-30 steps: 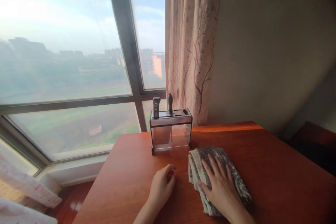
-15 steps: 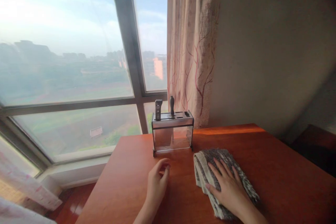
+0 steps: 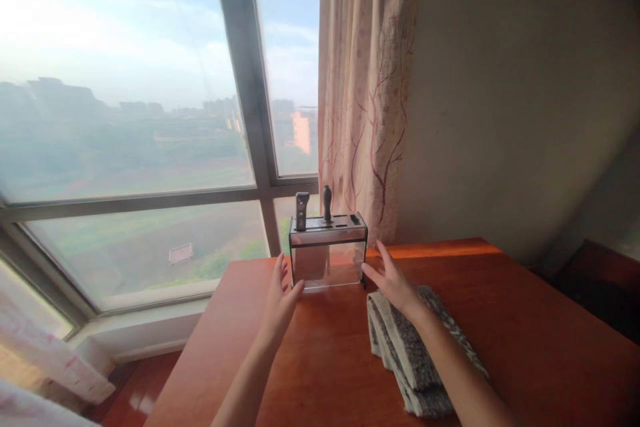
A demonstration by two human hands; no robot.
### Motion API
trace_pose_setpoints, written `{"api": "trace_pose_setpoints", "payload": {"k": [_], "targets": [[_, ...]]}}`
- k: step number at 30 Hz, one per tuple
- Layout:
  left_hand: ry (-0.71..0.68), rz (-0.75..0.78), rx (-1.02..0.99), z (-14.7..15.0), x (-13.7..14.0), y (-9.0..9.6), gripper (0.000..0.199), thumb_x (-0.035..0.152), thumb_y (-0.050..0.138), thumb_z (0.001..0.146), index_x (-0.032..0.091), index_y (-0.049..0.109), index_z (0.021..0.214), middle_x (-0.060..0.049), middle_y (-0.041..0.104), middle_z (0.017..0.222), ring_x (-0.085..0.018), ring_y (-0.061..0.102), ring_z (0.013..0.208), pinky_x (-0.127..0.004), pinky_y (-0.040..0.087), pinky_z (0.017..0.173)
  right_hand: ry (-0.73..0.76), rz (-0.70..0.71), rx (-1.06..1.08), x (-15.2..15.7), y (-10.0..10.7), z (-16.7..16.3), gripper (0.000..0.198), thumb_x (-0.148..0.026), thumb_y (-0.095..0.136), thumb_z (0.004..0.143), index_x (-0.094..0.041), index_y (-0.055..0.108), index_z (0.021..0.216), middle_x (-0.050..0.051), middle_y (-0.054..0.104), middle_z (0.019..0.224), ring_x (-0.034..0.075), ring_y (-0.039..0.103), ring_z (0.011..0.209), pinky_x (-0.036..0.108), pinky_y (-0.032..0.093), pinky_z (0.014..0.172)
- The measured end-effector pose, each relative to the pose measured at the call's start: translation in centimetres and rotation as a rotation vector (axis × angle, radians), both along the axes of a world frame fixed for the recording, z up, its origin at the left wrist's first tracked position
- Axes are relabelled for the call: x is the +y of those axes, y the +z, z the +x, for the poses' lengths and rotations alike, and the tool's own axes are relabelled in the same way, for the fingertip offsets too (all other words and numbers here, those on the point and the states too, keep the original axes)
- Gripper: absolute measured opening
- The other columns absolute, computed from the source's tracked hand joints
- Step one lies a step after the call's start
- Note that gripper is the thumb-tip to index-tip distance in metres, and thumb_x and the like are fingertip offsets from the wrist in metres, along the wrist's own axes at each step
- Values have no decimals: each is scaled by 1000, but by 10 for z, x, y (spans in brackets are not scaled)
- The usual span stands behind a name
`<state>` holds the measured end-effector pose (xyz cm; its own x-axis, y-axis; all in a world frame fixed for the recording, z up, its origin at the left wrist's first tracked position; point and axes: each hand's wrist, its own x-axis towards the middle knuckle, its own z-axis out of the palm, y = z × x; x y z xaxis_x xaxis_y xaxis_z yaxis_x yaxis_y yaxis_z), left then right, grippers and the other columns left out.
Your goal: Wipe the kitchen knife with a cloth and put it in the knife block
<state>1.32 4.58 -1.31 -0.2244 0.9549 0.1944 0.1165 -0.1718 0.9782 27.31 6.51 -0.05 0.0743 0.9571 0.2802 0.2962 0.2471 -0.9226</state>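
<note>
A clear-sided knife block (image 3: 327, 263) with a dark frame stands on the table near the window. Two handles stick up from its slotted top: a flat dark knife handle (image 3: 301, 211) on the left and a rounded black handle (image 3: 327, 203) beside it. At the block's left side is my left hand (image 3: 280, 297), fingers apart and holding nothing. My right hand (image 3: 393, 280) is at the other side, also open, its thumb close to the block's right edge. Whether either hand touches the block I cannot tell. A folded grey-and-white cloth (image 3: 415, 353) lies under my right forearm, partly covered by it.
The reddish-brown wooden table (image 3: 320, 373) reaches to the window (image 3: 125, 213) at the back left. A patterned curtain (image 3: 367, 93) hangs behind the block, and a plain wall (image 3: 500, 113) rises to the right. A dark piece of furniture (image 3: 595, 280) stands at far right.
My right hand has lifted off the folded cloth and moved forward and left to the knife block's right side. My left hand has moved forward to its left side, and its fingers have opened.
</note>
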Motion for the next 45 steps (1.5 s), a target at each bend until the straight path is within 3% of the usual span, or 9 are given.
{"api": "trace_pose_setpoints", "payload": {"k": [5, 11, 18, 27, 34, 41, 45], "targets": [[-74, 20, -11, 7, 0, -1, 75, 30, 62, 77, 22, 31, 144, -14, 40, 147, -31, 32, 138, -42, 38, 104, 44, 49, -4, 10, 3, -14, 74, -38, 66, 75, -25, 37, 141, 10, 49, 140, 28, 43, 132, 51, 37, 106], [-108, 16, -7, 9, -1, 1, 76, 28, 64, 75, 24, 33, 144, -13, 42, 147, -32, 33, 137, -43, 41, 101, 96, 55, 101, 13, 3, -5, 70, -38, 70, 72, -26, 45, 136, 8, 60, 129, 28, 56, 119, 46, 43, 102], [-215, 9, 5, 37, -3, 8, 76, 21, 62, 73, 25, 35, 143, -11, 42, 147, -31, 37, 135, -39, 48, 94, 122, -2, 213, 18, 2, 24, 74, -39, 68, 76, -25, 35, 140, 10, 57, 133, 24, 62, 111, 41, 47, 99], [-394, 54, 19, 89, 12, -3, 77, 15, 61, 74, 23, 33, 145, -14, 38, 150, -31, 39, 134, -38, 51, 91, -96, -60, 175, 10, 14, 78, 77, -44, 72, 70, -23, 40, 137, 13, 58, 130, 29, 60, 114, 45, 45, 101], [-486, 98, -4, 123, 22, -15, 83, 12, 65, 70, 25, 33, 145, -12, 39, 149, -32, 36, 135, -41, 49, 96, -215, 14, 164, 13, 2, 112, 72, -43, 73, 69, -26, 46, 133, 9, 62, 125, 29, 61, 111, 47, 46, 99], [-550, 83, -79, 131, 21, -13, 87, 13, 67, 70, 23, 28, 147, -16, 32, 151, -33, 31, 138, -40, 50, 94, -279, 9, 141, 18, -11, 124, 76, -41, 72, 68, -26, 43, 136, 10, 59, 128, 30, 59, 114, 45, 46, 98], [-551, 24, -130, 126, 16, -5, 80, 13, 66, 69, 19, 36, 142, -17, 40, 146, -34, 34, 135, -41, 51, 92, -379, 9, 145, 14, -13, 117, 76, -41, 68, 69, -25, 41, 138, 12, 51, 137, 31, 52, 121, 45, 45, 98]]}}
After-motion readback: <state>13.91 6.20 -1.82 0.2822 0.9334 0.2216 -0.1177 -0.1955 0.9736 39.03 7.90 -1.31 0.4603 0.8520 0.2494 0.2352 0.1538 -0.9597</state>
